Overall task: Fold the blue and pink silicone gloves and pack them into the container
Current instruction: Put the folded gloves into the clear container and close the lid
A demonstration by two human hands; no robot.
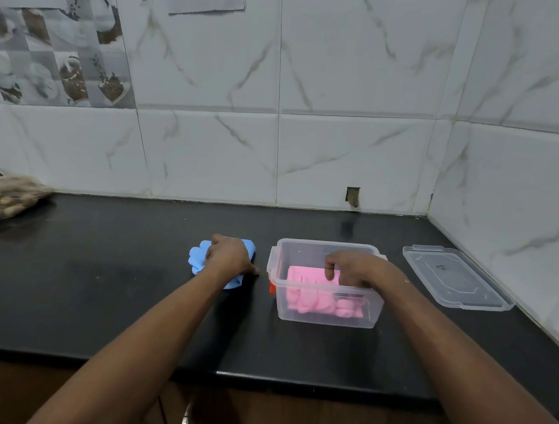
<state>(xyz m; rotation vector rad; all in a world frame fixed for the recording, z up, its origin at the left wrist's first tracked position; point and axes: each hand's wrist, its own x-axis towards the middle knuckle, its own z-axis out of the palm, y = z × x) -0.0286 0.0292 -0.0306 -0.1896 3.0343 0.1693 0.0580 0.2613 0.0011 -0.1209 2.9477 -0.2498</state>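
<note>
While the right hand [350, 267] presses the pink glove [312, 293] inside the container [325, 315], the left hand [229, 254], fingers clamped, holds the blue glove [197, 259] mid-counter [97, 298]; loosening may let either unfold

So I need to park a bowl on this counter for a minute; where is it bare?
Widest bare stretch: the black counter between the bag of nuts and the blue glove. The front strip before the container is bare too. It is crowded from the glove to the lid, both hands busy there.
</note>
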